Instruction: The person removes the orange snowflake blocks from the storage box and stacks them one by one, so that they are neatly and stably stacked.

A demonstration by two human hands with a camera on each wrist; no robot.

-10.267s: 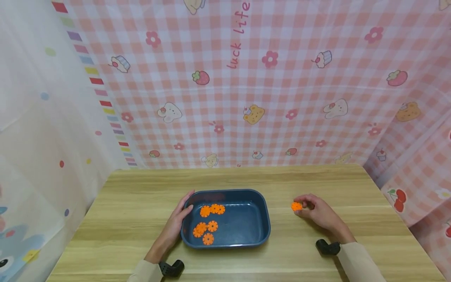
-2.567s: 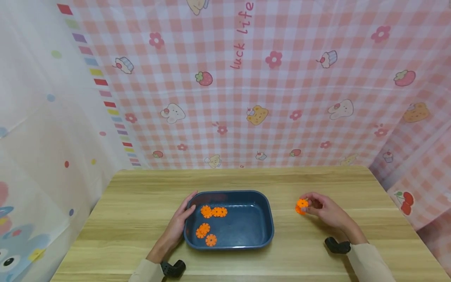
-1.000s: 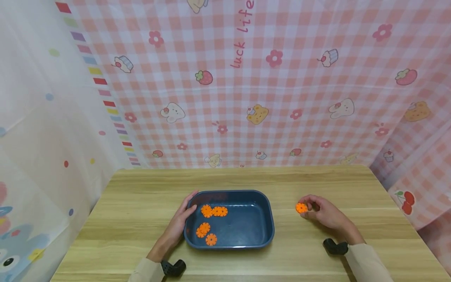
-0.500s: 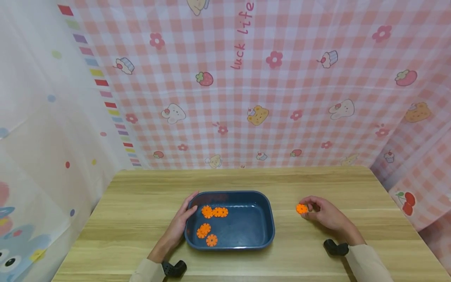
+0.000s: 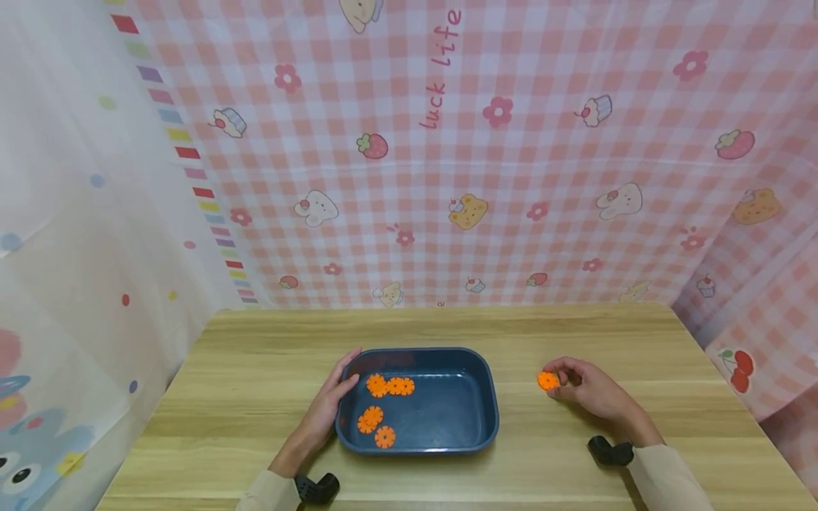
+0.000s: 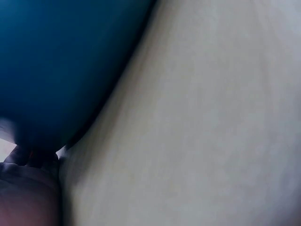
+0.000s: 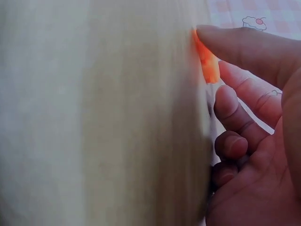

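Observation:
My left hand [image 5: 322, 410] grips the left end of a dark blue rectangular tray [image 5: 447, 451], thumb over the rim and fingers along the outside. In the left wrist view the tray's blue wall [image 6: 61, 66] fills the upper left. On the tray's left half lie several orange notched discs [image 5: 385, 436], some overlapping. Right of the tray, my right hand [image 5: 594, 389] pinches an orange notched disc [image 5: 547, 380] between thumb and fingers, low over the table. The right wrist view shows the disc's edge [image 7: 209, 63] under the thumb; whether more than one disc is there I cannot tell.
The tray stands on a light wood-grain table [image 5: 486, 326]. A pink checked curtain [image 5: 409, 177] hangs behind the table's far edge, with a white printed curtain [image 5: 77, 248] at the left. Black wrist cameras [image 5: 610, 451] sit on both wrists.
One disc has left the tray since the oldest frame. At 2.6 s ago two discs showed offset at my right hand; now one outline shows. My left hand stays on the tray.

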